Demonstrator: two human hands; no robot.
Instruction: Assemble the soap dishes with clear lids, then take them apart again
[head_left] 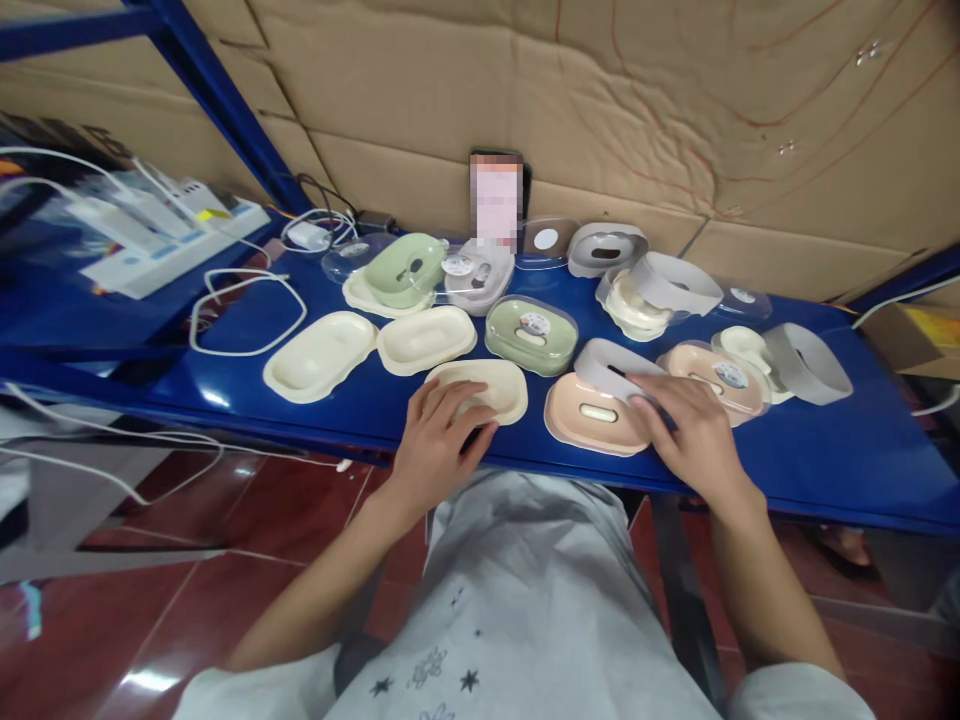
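Note:
My left hand [446, 430] lies over the near cream oval tray [504, 390], its fingers loosely bent and touching it, the thumb apart at the near edge. Between thumb and fingers of my right hand [694, 430] is the end of a grey oval soap box shell [604, 365]. That shell is tilted above a peach soap box shell [585, 430] with a slot in its top. Just right of it sits another peach soap box [720, 380] under a clear lid. A green soap box [529, 335] with a clear lid stands behind, between my hands.
More cream trays [322, 355] lie to the left. Behind are a green shell [405, 270], grey shells [679, 283] and clear lids [551, 245]. A phone [496, 200] leans against the cardboard [390, 90]. White cables [247, 345] and a power strip [180, 245] occupy the left side.

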